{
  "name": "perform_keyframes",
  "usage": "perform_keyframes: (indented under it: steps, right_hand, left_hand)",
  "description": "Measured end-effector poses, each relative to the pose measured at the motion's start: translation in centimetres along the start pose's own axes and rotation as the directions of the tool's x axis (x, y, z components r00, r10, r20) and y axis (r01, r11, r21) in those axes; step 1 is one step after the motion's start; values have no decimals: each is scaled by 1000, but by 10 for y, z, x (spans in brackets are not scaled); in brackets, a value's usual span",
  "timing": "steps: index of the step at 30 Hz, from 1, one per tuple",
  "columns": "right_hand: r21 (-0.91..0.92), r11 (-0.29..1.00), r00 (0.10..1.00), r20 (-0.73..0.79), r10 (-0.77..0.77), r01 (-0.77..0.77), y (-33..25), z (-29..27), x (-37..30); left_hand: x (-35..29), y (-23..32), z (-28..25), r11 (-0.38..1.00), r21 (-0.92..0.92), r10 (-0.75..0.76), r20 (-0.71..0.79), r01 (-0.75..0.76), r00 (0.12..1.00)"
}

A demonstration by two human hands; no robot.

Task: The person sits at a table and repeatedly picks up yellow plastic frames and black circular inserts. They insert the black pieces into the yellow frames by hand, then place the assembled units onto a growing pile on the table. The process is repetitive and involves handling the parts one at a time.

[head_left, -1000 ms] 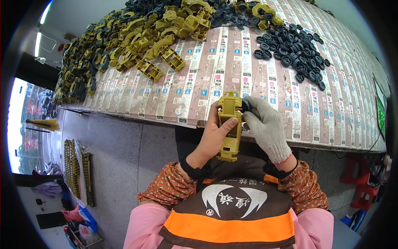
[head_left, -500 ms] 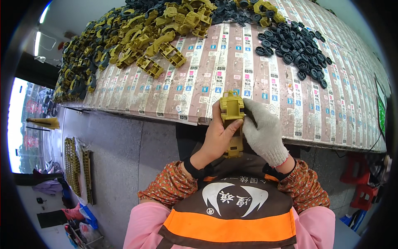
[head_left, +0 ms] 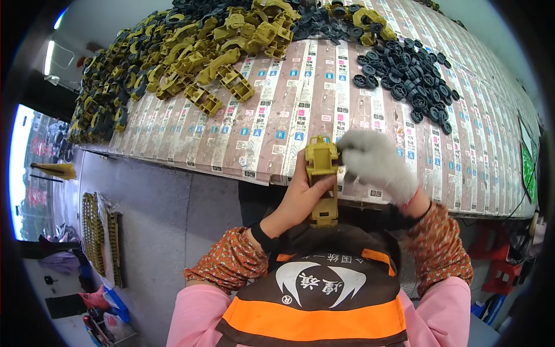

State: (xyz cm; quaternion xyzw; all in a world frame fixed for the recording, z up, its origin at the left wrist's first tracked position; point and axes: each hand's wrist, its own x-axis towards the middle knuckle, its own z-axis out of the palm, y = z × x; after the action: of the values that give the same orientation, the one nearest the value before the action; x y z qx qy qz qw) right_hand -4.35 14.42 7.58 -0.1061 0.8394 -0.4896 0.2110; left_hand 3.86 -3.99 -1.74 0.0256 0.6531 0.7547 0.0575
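Upright in front of my apron is a yellow plastic toy truck body (head_left: 324,195), long and narrow, with a cab-like part at its top end. My bare left hand (head_left: 300,194) is closed round its left side, the thumb laid across the middle. My right hand (head_left: 378,165), in a pale knitted glove, is close beside the cab end on the right. Motion smears its fingers, so I cannot see whether they hold anything or touch the truck body.
The table (head_left: 272,127) is covered with printed sheets. A big heap of yellow truck bodies (head_left: 225,58) mixed with dark parts lies at its far left. Black toy wheels (head_left: 407,81) are piled at the right. Red stools (head_left: 502,274) stand beyond my right arm.
My right hand has shifted up and slightly right, its fingers now blurred and lifted off the truck body's lower side. My left hand keeps its grip. The whole view has shifted slightly.
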Motion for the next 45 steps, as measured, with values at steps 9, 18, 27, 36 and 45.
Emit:
perform_keyframes:
  steps: [9,18,27,36,45]
  right_hand:
    - [-850,524,856,-303,-418,-46,67,-98,138]
    - [-791,595,886,-167,-433,143,71,-76,110]
    - [6,978,977,46,-207,207,18,40,-25]
    - [182,963,980,-59,-192,200,27,66,-55]
    - [449,894,998,53,-23,-4,27,60,-60]
  left_hand:
    - [17,18,-25,941,-314,-170,-106,129,980]
    - [17,17,-34,875,-479,-161,-155,68,975]
    - [18,26,-18,841,-534,-74,-263,-81,962]
    - [11,22,-12,936,-294,72,-380,-194,922]
    - [6,30,1,911,-128,329,-347,-392,878]
